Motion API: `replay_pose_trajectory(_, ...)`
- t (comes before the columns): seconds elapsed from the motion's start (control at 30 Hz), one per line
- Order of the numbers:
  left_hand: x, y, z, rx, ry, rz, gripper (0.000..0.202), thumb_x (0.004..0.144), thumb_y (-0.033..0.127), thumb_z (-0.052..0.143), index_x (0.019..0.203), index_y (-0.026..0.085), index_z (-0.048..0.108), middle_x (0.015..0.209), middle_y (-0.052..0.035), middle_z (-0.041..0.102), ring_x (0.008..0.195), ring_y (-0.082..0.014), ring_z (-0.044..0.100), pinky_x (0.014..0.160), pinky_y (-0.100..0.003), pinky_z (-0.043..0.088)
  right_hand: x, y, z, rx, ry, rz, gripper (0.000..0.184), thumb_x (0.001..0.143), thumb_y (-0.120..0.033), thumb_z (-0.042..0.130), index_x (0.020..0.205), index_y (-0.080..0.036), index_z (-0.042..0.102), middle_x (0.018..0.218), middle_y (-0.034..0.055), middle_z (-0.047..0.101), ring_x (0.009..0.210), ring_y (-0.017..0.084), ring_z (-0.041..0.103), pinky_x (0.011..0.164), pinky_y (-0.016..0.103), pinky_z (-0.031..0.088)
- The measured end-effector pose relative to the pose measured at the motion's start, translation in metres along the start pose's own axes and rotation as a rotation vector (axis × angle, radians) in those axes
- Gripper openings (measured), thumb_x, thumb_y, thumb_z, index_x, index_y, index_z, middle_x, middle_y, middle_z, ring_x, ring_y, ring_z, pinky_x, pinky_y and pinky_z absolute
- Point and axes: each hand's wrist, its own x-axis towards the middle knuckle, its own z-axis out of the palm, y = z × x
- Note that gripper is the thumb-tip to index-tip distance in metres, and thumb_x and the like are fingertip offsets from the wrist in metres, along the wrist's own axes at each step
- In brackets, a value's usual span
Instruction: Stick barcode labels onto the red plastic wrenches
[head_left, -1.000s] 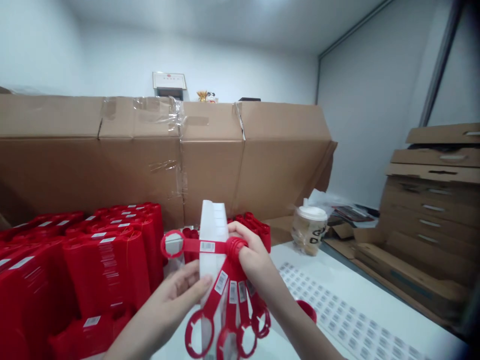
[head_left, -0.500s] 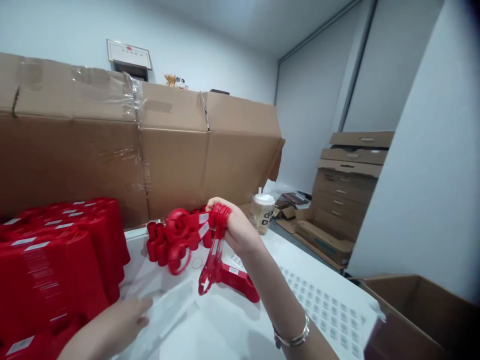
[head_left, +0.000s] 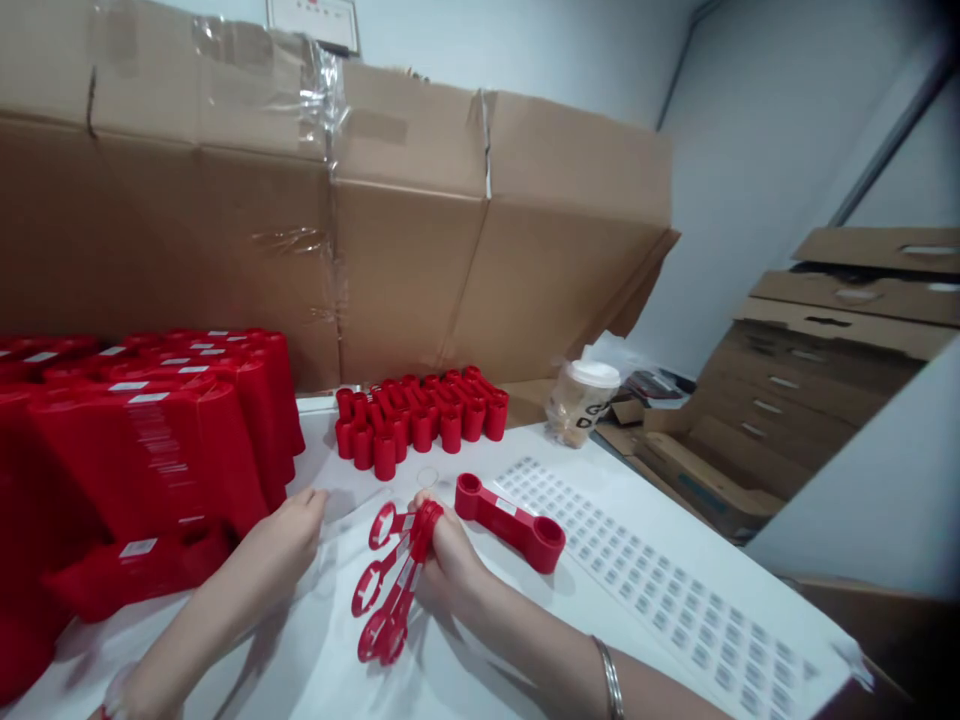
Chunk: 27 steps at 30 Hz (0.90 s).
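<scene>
My right hand [head_left: 454, 560] is closed around a bundle of flat red plastic pieces [head_left: 386, 590] with ringed ends and white labels, fanned out toward the lower left. My left hand [head_left: 289, 535] is closed, its fingers pinching a clear plastic bag [head_left: 330, 565] that lies over the white table. Beyond my right hand is a single red bar [head_left: 510, 522] with a round socket at each end and a white label. Farther back, several similar red socketed bars [head_left: 420, 415] stand in a packed group.
Wrapped red bundles [head_left: 165, 440] are stacked at the left. Cardboard [head_left: 405, 270] rises along the back. A lidded drink cup [head_left: 585, 400] stands at the table's back right, and a label sheet [head_left: 660, 590] covers the right side. Cardboard boxes [head_left: 795, 400] are piled beyond.
My right hand has brought the red pieces down and nearer, away from the back group. My left hand has moved up and right and now pinches the clear bag. The view has tilted down.
</scene>
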Motion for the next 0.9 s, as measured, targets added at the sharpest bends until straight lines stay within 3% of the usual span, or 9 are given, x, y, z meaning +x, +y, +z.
replay_pose_trajectory(0.1,-0.025,0.018,-0.004,-0.144,-0.075,-0.004,0.036,0.105,0.032,0.024,0.116,0.021,0.056,0.121,-0.0107,0.064,0.112,-0.0235,0.061,0.101,-0.040,0.045,0.001,0.006,-0.011,-0.066,-0.017,-0.030,0.017,0.059,-0.018,0.057,0.066,-0.022,0.042,0.055,-0.0081,0.039,0.051,0.009,0.033,0.050,0.022,0.032)
replay_pose_trajectory(0.23,-0.058,0.028,0.007,-0.277,-0.172,-0.047,0.034,0.103,0.037,0.029,0.123,0.025,0.054,0.129,-0.0088,0.063,0.118,-0.0249,0.060,0.102,-0.037,0.045,0.002,0.001,-0.031,-0.236,-0.095,-0.053,0.014,0.059,-0.015,0.055,0.071,-0.020,0.051,0.063,-0.0035,0.053,0.055,0.011,0.043,0.052,0.023,0.032)
replay_pose_trajectory(0.37,-0.078,0.031,0.021,-0.367,-0.217,-0.069,0.040,0.102,0.048,0.032,0.132,0.026,0.049,0.137,-0.0099,0.059,0.117,-0.0246,0.060,0.101,-0.035,0.046,-0.001,-0.011,-0.051,-0.470,-0.169,-0.101,0.024,0.056,-0.014,0.046,0.078,-0.020,0.052,0.075,0.0000,0.059,0.060,0.014,0.050,0.056,0.026,0.037)
replay_pose_trajectory(0.47,-0.084,0.039,0.024,-0.433,-0.219,-0.094,0.041,0.102,0.050,0.031,0.135,0.028,0.044,0.136,-0.0092,0.058,0.110,-0.0238,0.061,0.096,-0.035,0.047,-0.007,-0.022,-0.063,-0.719,-0.253,-0.181,0.027,0.054,-0.011,0.041,0.076,-0.020,0.054,0.072,-0.0003,0.056,0.063,0.016,0.051,0.058,0.027,0.037)
replay_pose_trajectory(0.63,-0.082,0.053,0.033,-0.485,-0.258,-0.045,0.020,0.098,0.040,0.045,0.111,0.025,0.048,0.109,-0.0062,0.062,0.095,-0.0230,0.061,0.085,-0.033,0.047,-0.025,-0.030,-0.076,-1.188,-0.486,-0.361,0.033,0.056,0.000,0.043,0.077,-0.020,0.058,0.081,0.0019,0.061,0.080,0.020,0.053,0.071,0.032,0.037)
replay_pose_trajectory(0.7,-0.082,0.054,0.043,-0.474,-0.224,-0.071,0.026,0.095,0.038,0.049,0.117,0.023,0.044,0.103,-0.0064,0.060,0.085,-0.0226,0.059,0.078,-0.033,0.045,-0.033,-0.027,-0.080,-1.347,-0.568,-0.418,0.032,0.059,0.003,0.045,0.077,-0.021,0.056,0.082,0.0026,0.059,0.079,0.021,0.050,0.072,0.034,0.035)
replay_pose_trajectory(0.8,-0.086,0.052,0.054,-0.491,-0.176,-0.133,0.038,0.096,0.040,0.046,0.126,0.022,0.032,0.094,-0.0042,0.057,0.077,-0.0222,0.056,0.074,-0.034,0.044,-0.044,-0.020,-0.085,-1.538,-0.606,-0.484,0.028,0.065,0.004,0.045,0.078,-0.021,0.053,0.083,0.0057,0.057,0.079,0.023,0.047,0.071,0.035,0.033)
replay_pose_trajectory(0.9,-0.091,0.049,0.059,-0.547,-0.145,-0.174,0.035,0.097,0.045,0.046,0.120,0.024,0.029,0.088,0.0001,0.054,0.077,-0.0211,0.056,0.076,-0.033,0.044,-0.054,-0.015,-0.086,-1.666,-0.594,-0.523,0.028,0.068,0.003,0.045,0.082,-0.020,0.053,0.087,0.0083,0.058,0.080,0.024,0.046,0.070,0.036,0.034)
